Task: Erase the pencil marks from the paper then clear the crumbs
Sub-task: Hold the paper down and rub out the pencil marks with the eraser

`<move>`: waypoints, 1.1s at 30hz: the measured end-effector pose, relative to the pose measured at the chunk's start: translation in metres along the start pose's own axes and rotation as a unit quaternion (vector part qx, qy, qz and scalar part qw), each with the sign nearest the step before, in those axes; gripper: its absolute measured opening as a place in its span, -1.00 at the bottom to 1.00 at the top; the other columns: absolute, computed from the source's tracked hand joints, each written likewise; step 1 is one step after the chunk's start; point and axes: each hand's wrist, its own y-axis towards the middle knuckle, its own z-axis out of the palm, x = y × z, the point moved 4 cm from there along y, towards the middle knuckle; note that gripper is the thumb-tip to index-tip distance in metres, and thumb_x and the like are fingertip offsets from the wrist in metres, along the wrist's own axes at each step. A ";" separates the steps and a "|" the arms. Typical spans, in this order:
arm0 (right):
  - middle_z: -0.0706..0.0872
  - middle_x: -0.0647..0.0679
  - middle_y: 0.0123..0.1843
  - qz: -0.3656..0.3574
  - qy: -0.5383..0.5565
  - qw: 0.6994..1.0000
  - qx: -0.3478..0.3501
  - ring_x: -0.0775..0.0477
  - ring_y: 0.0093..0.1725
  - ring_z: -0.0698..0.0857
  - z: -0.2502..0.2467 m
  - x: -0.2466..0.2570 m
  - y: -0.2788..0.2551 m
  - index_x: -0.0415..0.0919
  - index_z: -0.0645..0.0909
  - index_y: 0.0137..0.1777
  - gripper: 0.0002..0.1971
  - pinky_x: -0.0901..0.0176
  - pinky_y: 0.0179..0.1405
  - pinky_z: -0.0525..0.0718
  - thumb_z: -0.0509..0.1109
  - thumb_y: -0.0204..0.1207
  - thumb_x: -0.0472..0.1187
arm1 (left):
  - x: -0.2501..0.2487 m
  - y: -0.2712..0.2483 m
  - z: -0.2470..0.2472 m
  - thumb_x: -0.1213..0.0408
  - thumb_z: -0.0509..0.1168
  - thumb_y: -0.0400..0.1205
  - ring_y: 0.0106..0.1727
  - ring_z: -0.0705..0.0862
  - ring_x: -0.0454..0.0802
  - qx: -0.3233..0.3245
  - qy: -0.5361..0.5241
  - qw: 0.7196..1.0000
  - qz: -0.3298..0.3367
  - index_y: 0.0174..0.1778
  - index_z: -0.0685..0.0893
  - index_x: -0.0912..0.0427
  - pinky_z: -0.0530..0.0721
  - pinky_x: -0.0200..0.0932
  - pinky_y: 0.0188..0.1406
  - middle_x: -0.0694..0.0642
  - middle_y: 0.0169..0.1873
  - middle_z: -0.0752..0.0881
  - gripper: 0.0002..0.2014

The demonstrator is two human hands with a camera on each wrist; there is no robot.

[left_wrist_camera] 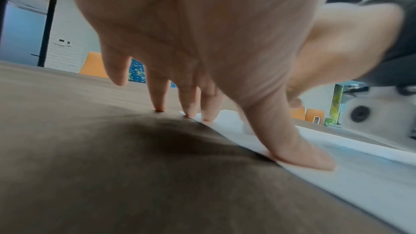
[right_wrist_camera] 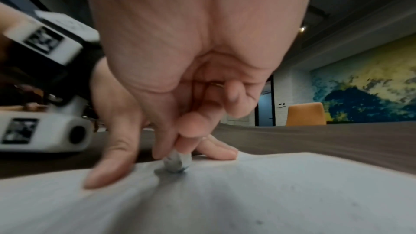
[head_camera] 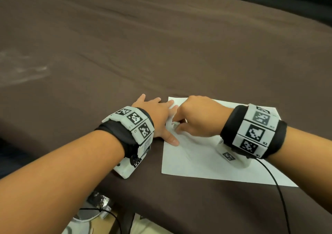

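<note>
The paper [head_camera: 206,154] lay flat on the brown counter [head_camera: 125,54], near its front edge. The left hand [head_camera: 158,119] was spread at the sheet's left border — thumb and two fingers [left_wrist_camera: 209,108] down on the paper, the other fingers on the counter or just above it. The right hand [head_camera: 197,117] pinched a small pale eraser [right_wrist_camera: 176,164] between thumb and fingertips, its tip touching the sheet close beside the left thumb.

The step in hand looked like the rubbing itself, in the upper left part of the sheet. Faint grey strokes seemed to run down the middle of the paper in the head view, so more probably remained to be erased. To do it well, the left hand would best keep firm pressure close to the eraser, since a thin sheet buckles or tears when rubbed toward an unheld edge. Short strokes directed away from the holding fingers should be safer than long ones. No crumbs could be made out clearly — sweeping them off would come afterwards.
</note>
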 end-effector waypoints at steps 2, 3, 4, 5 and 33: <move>0.77 -0.04 -0.23 -0.007 0.060 0.998 0.014 -0.12 -0.21 0.65 0.001 -0.003 -0.003 -0.09 0.81 -0.09 -0.81 -0.02 -0.17 0.67 0.45 0.60 -0.01 | -0.001 0.000 0.000 -0.56 0.26 0.35 0.75 -0.08 0.07 0.002 0.008 1.000 -0.003 0.71 0.05 -0.24 -0.18 0.41 0.63 -0.21 0.73 -0.12 0.04; 0.79 -0.03 -0.22 0.001 0.079 0.997 0.017 -0.09 -0.21 0.66 -0.001 -0.007 -0.001 -0.05 0.83 -0.07 -0.82 -0.01 -0.16 0.68 0.47 0.59 0.00 | -0.001 -0.001 -0.001 -0.57 0.25 0.36 0.75 -0.09 0.07 0.002 0.013 1.000 -0.006 0.71 0.02 -0.23 -0.18 0.40 0.63 -0.21 0.73 -0.13 0.06; 0.80 -0.02 -0.21 0.015 0.081 0.997 0.013 -0.08 -0.20 0.66 -0.004 -0.013 0.002 -0.02 0.83 -0.05 -0.83 0.00 -0.16 0.68 0.48 0.59 0.02 | -0.001 -0.001 -0.001 -0.57 0.25 0.36 0.75 -0.09 0.06 0.003 0.016 1.000 -0.009 0.72 0.00 -0.21 -0.17 0.39 0.64 -0.21 0.73 -0.13 0.07; 0.80 -0.02 -0.19 0.032 0.071 0.997 0.002 -0.10 -0.17 0.68 -0.008 -0.019 0.007 -0.01 0.83 -0.05 -0.83 0.00 -0.17 0.69 0.48 0.58 0.04 | 0.000 -0.001 -0.001 -0.57 0.24 0.36 0.75 -0.09 0.06 0.004 0.017 1.000 -0.011 0.73 -0.01 -0.18 -0.17 0.39 0.64 -0.20 0.73 -0.14 0.08; 0.82 -0.04 -0.15 0.087 0.043 0.995 -0.019 -0.17 -0.12 0.73 -0.013 -0.038 0.017 -0.03 0.83 -0.02 -0.83 -0.02 -0.14 0.74 0.46 0.57 0.01 | -0.002 -0.002 -0.002 -0.59 0.23 0.34 0.75 -0.08 0.06 0.009 0.024 1.000 -0.013 0.73 -0.12 -0.15 -0.17 0.39 0.64 -0.17 0.73 -0.15 0.15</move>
